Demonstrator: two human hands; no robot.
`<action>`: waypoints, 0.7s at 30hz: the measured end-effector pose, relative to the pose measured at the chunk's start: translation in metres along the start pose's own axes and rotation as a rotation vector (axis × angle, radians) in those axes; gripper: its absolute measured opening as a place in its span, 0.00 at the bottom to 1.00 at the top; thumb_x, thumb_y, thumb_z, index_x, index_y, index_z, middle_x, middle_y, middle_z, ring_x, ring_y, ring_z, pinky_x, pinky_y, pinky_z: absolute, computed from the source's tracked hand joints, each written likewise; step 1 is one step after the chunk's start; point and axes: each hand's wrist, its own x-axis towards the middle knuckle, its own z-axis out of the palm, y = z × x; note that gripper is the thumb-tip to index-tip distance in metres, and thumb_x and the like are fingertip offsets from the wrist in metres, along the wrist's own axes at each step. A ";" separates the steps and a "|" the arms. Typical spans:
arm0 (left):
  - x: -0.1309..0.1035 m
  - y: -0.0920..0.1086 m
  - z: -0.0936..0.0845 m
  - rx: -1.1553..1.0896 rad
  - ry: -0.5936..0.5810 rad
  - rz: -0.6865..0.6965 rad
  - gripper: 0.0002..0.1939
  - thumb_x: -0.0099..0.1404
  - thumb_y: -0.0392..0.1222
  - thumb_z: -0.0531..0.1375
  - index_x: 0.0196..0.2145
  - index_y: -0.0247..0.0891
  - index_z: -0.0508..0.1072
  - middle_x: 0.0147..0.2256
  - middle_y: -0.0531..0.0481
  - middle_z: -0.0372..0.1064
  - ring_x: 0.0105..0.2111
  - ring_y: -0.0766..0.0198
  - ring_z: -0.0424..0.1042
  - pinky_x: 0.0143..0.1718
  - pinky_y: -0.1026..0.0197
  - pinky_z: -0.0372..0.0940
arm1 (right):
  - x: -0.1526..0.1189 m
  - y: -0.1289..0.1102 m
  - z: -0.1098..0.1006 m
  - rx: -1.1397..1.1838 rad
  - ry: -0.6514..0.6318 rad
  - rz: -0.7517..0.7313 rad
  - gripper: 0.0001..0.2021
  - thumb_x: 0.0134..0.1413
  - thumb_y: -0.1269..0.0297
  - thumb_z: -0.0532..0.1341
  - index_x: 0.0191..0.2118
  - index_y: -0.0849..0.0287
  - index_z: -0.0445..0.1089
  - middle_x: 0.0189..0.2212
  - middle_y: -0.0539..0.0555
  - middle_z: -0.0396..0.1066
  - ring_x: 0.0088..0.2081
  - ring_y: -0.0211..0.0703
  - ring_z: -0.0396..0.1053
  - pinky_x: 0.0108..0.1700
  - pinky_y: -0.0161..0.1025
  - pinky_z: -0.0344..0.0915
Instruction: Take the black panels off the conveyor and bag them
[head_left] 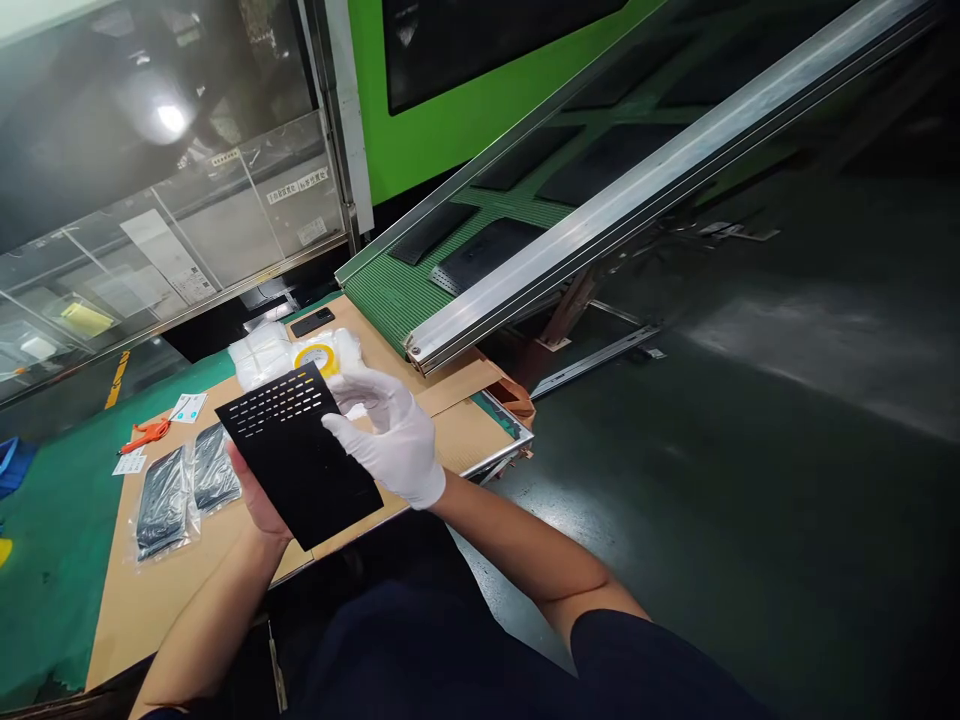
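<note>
A flat black plastic panel, with rows of slots near its far end, is held tilted above the cardboard-covered table. My left hand, bare, supports its left side, the fingers partly hidden behind it. My right hand, in a white glove, grips the panel's right edge near the slots; its thumb is at the edge and the fingers curl by the far corner. Two bagged black parts, one bag left of the other bag, lie left of the panel. Behind it are a yellow tape roll and white plastic bags.
A sloping green conveyor carries several black panels down to the table's far edge. A black phone, orange-handled cutter and label sheets lie on the table. A machine with transparent pockets stands behind.
</note>
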 end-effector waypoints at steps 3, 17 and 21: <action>0.000 -0.001 0.007 -0.080 0.073 0.113 0.43 0.63 0.82 0.44 0.60 0.55 0.74 0.57 0.51 0.76 0.67 0.42 0.61 0.64 0.42 0.65 | -0.002 0.001 0.004 -0.034 0.070 -0.012 0.15 0.57 0.61 0.71 0.50 0.50 0.74 0.46 0.53 0.80 0.43 0.46 0.78 0.53 0.50 0.77; 0.005 -0.008 0.018 -0.445 0.011 0.129 0.36 0.71 0.74 0.47 0.58 0.50 0.77 0.55 0.51 0.78 0.63 0.49 0.69 0.71 0.46 0.55 | 0.003 0.016 -0.003 -0.089 0.180 -0.090 0.07 0.58 0.66 0.70 0.42 0.52 0.76 0.36 0.51 0.78 0.40 0.43 0.77 0.50 0.45 0.76; 0.006 -0.007 0.018 -0.468 -0.018 0.095 0.35 0.71 0.73 0.47 0.57 0.51 0.78 0.52 0.52 0.80 0.60 0.51 0.73 0.70 0.47 0.57 | 0.008 0.012 -0.001 0.023 0.163 -0.116 0.14 0.57 0.69 0.70 0.48 0.51 0.74 0.42 0.51 0.79 0.44 0.43 0.78 0.54 0.47 0.76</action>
